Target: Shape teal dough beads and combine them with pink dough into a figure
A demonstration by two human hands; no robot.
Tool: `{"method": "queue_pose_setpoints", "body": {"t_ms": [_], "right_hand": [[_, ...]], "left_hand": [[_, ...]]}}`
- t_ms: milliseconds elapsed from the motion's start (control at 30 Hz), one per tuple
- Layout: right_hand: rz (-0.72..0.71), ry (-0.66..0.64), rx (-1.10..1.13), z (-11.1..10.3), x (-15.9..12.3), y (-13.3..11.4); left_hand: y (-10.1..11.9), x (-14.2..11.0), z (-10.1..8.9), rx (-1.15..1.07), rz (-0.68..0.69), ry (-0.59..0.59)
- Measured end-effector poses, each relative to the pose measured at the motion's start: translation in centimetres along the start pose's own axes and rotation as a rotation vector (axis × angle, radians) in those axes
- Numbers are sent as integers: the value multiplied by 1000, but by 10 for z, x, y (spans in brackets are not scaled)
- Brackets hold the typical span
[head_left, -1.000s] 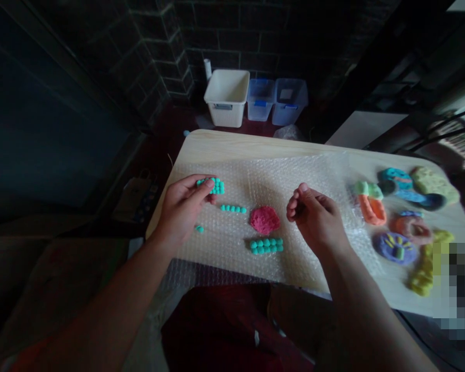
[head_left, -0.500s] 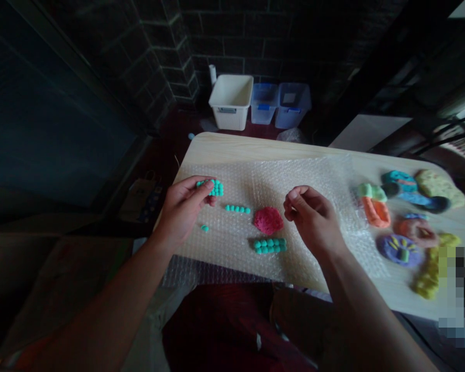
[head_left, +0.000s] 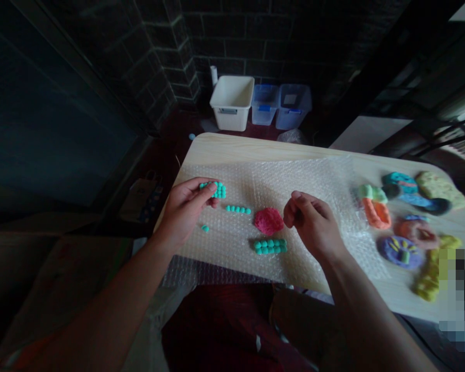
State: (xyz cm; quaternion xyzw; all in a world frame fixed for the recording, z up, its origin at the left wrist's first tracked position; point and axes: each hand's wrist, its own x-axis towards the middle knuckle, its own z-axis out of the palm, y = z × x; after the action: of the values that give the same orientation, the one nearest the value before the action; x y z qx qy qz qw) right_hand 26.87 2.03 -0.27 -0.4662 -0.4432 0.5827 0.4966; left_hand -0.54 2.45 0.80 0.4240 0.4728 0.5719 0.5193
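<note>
My left hand [head_left: 184, 214] grips a teal clay block of small beads [head_left: 218, 190] between thumb and fingers, on the bubble wrap [head_left: 279, 178]. Below that hand lies a tiny teal clay bit [head_left: 205, 228], and to its right a short row of teal beads [head_left: 238, 209]. My right hand [head_left: 312, 227] hangs just right of a pinkish-red clay disc [head_left: 268, 221], not touching it. Its fingers curl together, and nothing shows between them. A double row of teal beads [head_left: 270, 247] lies below the disc.
Colourful clay shapes [head_left: 401, 252] in blue, orange, purple and yellow-green lie on the pale wooden table [head_left: 256, 147] at right. A white basket [head_left: 231, 103] and clear plastic bins [head_left: 292, 107] stand on the floor beyond the table.
The view has drifted slightly. My right hand's fingers have curled in more, and my left hand has shifted slightly right with the teal block.
</note>
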Motion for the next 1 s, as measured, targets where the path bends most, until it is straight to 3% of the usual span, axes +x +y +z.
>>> {"method": "queue_pose_setpoints", "body": {"t_ms": [133, 333, 567, 1000], "right_hand": [[-21, -31, -70, -3, -2, 2], [35, -121, 40, 5, -4, -3], [57, -238, -2, 7, -5, -1], [47, -310, 45, 7, -10, 0]], "left_hand": [[-1, 0, -1, 4, -3, 0], [1, -1, 1, 17, -13, 7], [1, -1, 0, 27, -13, 3], [-1, -2, -1, 15, -5, 3]]}}
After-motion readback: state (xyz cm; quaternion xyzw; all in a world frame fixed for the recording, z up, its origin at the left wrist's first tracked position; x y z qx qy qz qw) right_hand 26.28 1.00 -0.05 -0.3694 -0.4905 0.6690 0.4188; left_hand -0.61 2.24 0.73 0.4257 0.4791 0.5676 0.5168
